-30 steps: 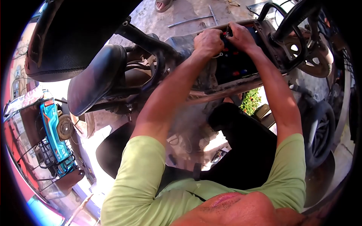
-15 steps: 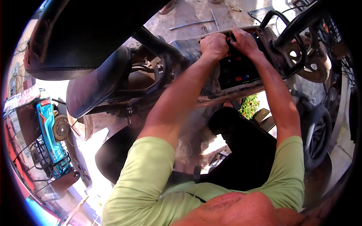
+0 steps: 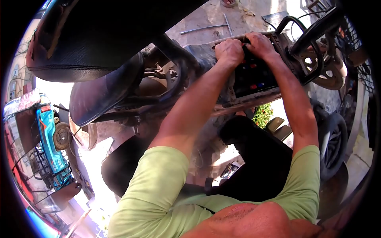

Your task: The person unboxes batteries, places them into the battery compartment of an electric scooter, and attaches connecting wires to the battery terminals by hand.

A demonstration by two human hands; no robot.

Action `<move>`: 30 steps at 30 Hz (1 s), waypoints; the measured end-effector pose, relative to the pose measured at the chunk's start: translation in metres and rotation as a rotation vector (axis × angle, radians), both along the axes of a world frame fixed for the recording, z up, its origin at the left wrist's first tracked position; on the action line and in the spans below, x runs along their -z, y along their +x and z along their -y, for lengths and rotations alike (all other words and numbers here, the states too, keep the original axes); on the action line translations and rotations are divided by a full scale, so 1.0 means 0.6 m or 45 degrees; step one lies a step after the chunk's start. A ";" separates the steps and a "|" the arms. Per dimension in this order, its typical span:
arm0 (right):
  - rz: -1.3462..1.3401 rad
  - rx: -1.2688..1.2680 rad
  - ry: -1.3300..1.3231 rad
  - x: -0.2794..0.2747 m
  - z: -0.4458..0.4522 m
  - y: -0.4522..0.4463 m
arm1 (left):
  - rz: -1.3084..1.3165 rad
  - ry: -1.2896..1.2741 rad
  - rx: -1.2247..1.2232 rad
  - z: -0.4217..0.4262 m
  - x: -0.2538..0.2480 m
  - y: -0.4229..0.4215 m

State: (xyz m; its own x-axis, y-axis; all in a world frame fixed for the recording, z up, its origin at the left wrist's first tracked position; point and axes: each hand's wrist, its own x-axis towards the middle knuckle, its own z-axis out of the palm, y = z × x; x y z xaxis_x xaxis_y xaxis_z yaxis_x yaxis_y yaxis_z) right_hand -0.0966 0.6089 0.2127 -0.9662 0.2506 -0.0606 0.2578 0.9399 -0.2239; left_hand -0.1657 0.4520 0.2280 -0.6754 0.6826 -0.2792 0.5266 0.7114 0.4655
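Observation:
Both hands are at the far edge of an open black battery compartment (image 3: 254, 75) in the floor of a vehicle frame. My left hand (image 3: 230, 51) is closed in a fist, and what its fingers grip is hidden. Close on its right, my right hand (image 3: 260, 44) has its fingers curled down over the compartment's far edge; what they hold is too hidden to make out. Red and blue terminals (image 3: 256, 85) show inside the compartment, below the hands.
A black seat (image 3: 107, 91) is at the left. A metal T-shaped rod (image 3: 206, 29) lies on the ground beyond the frame. At the right are a wheel (image 3: 333, 146) and a black tube frame (image 3: 317, 27). A blue vehicle (image 3: 51, 139) stands far left. A person's foot (image 3: 229, 2) shows at the top.
Both hands stay close together at the compartment's far edge. The view has shifted a little, so the seat reaches farther right and the frame sits slightly lower and farther right.

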 end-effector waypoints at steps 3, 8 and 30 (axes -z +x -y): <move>0.016 0.008 0.005 -0.002 0.002 -0.004 | 0.000 0.008 0.000 0.000 0.000 -0.001; 0.041 -0.012 0.033 -0.001 0.001 -0.010 | 0.007 0.013 -0.015 -0.001 0.003 -0.001; -0.004 0.006 0.023 0.018 -0.005 0.000 | 0.015 -0.010 -0.006 -0.002 0.000 -0.001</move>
State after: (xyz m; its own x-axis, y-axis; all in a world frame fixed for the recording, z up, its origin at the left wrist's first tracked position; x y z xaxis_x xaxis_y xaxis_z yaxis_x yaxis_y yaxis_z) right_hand -0.0965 0.6118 0.2017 -0.9652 0.2559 -0.0533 0.2614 0.9426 -0.2079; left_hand -0.1663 0.4529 0.2280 -0.6753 0.6770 -0.2926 0.5177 0.7177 0.4657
